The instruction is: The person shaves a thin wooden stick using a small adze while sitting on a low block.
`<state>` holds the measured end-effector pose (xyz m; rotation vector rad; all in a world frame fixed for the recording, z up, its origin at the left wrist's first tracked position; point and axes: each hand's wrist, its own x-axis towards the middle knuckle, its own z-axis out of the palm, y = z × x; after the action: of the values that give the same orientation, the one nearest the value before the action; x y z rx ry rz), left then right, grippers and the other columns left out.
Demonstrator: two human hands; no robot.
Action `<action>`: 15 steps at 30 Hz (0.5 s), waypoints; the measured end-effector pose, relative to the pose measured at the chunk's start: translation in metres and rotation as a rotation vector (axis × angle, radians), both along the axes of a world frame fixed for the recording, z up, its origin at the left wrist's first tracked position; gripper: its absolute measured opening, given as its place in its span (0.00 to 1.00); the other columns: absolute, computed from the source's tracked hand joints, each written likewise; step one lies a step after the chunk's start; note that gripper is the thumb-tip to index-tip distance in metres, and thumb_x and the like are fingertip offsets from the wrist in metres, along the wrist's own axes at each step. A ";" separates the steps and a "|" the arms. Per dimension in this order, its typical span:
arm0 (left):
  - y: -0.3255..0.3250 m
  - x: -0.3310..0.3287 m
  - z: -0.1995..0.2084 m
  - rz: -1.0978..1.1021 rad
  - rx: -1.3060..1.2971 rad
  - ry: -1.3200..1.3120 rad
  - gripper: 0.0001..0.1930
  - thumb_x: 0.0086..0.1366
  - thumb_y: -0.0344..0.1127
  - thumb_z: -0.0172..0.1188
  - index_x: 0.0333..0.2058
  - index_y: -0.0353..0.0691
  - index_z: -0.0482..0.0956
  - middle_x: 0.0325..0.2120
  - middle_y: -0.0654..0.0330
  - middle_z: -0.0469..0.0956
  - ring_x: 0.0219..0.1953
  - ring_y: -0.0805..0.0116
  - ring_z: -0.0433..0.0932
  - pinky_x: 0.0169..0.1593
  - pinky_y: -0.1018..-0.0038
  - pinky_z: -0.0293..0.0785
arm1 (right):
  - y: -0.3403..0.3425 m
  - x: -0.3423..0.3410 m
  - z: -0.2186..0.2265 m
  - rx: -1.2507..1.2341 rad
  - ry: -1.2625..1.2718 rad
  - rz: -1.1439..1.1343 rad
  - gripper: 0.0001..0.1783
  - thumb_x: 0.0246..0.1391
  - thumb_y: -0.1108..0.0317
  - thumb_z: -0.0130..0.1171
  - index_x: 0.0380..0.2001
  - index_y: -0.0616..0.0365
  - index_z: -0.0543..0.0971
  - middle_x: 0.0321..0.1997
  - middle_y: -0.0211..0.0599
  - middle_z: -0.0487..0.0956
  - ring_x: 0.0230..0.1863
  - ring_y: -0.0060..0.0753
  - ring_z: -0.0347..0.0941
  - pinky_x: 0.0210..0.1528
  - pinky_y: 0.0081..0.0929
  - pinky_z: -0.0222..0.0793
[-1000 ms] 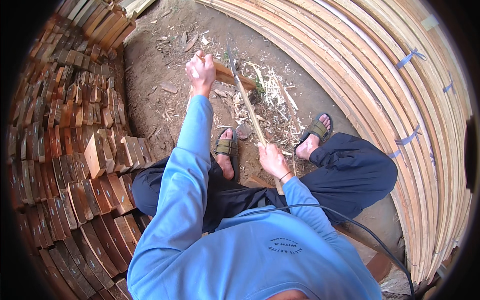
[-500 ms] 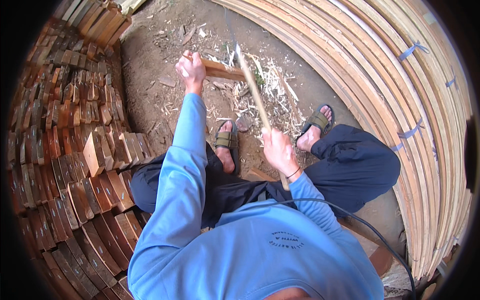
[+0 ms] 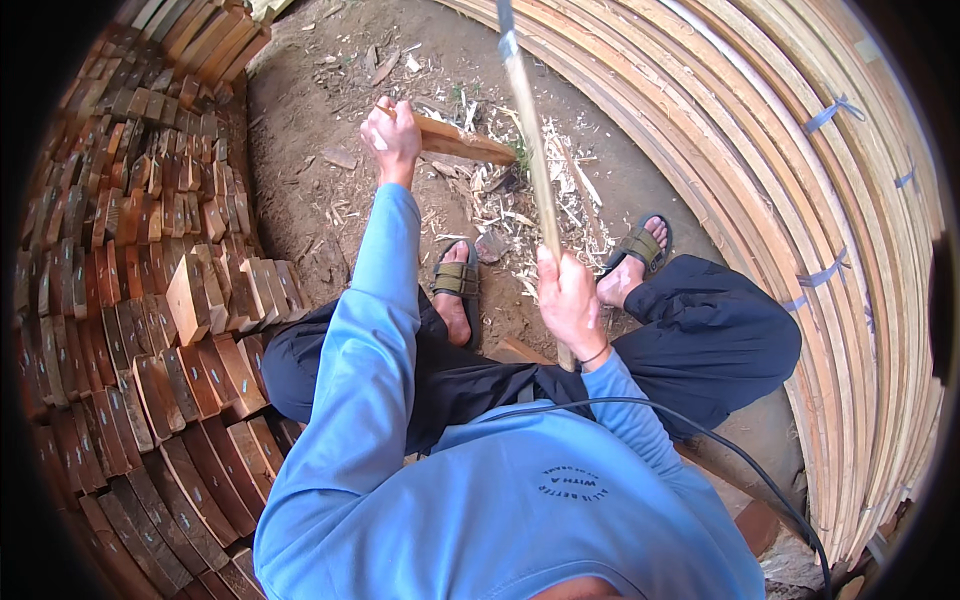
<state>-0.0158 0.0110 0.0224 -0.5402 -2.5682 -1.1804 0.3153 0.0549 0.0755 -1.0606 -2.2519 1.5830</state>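
Observation:
My left hand (image 3: 392, 135) is closed round the left end of a short brown wooden board (image 3: 462, 141), which it holds out over the ground, tilted slightly down to the right. My right hand (image 3: 572, 303) grips the lower part of a long pale wooden handle. This belongs to a long-handled machete (image 3: 538, 150), raised steeply just right of the board's far end and apart from it in this view. The metal begins near the top of the picture, where the rest of the blade is cut off. Wood chips (image 3: 575, 185) lie beneath the board.
A tall stack of cut wooden blocks (image 3: 150, 300) rises along my left. Long strips of wood (image 3: 760, 130), tied with bluish bands, curve along the right. My sandalled feet stand apart on the dirt ground (image 3: 300, 170). A black cable (image 3: 700, 428) crosses my lap.
The machete has swung up and slightly right, with more of its metal now showing lower in the picture. My left hand and the board have shifted slightly right in view.

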 end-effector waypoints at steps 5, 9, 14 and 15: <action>-0.005 -0.009 -0.007 -0.006 0.035 0.029 0.14 0.58 0.39 0.52 0.23 0.31 0.76 0.22 0.39 0.78 0.27 0.39 0.79 0.36 0.52 0.71 | -0.009 0.009 -0.074 0.128 -0.262 0.219 0.20 0.66 0.59 0.50 0.29 0.68 0.76 0.22 0.62 0.76 0.28 0.66 0.76 0.32 0.52 0.71; -0.009 0.000 -0.007 -0.006 0.086 0.055 0.14 0.58 0.37 0.51 0.21 0.29 0.70 0.18 0.37 0.71 0.21 0.42 0.74 0.30 0.54 0.66 | 0.002 0.000 -0.008 0.096 0.008 0.028 0.18 0.66 0.60 0.50 0.29 0.67 0.74 0.19 0.58 0.74 0.24 0.62 0.75 0.24 0.49 0.65; 0.003 -0.003 -0.009 -0.019 0.069 0.093 0.15 0.58 0.37 0.51 0.20 0.29 0.70 0.17 0.38 0.70 0.21 0.43 0.73 0.29 0.54 0.65 | -0.020 0.012 -0.079 0.088 -0.159 0.112 0.22 0.67 0.59 0.49 0.27 0.68 0.76 0.20 0.60 0.75 0.25 0.61 0.77 0.28 0.50 0.68; 0.002 -0.003 -0.008 -0.023 0.077 0.083 0.15 0.58 0.37 0.50 0.21 0.29 0.70 0.17 0.38 0.70 0.21 0.43 0.73 0.29 0.54 0.65 | -0.021 0.010 -0.079 0.130 -0.255 0.197 0.23 0.67 0.58 0.49 0.27 0.69 0.76 0.20 0.61 0.75 0.26 0.62 0.77 0.29 0.52 0.69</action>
<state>-0.0185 0.0126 0.0144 -0.5901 -2.4428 -1.2321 0.3257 0.0335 -0.0033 -1.0886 -2.6607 1.4145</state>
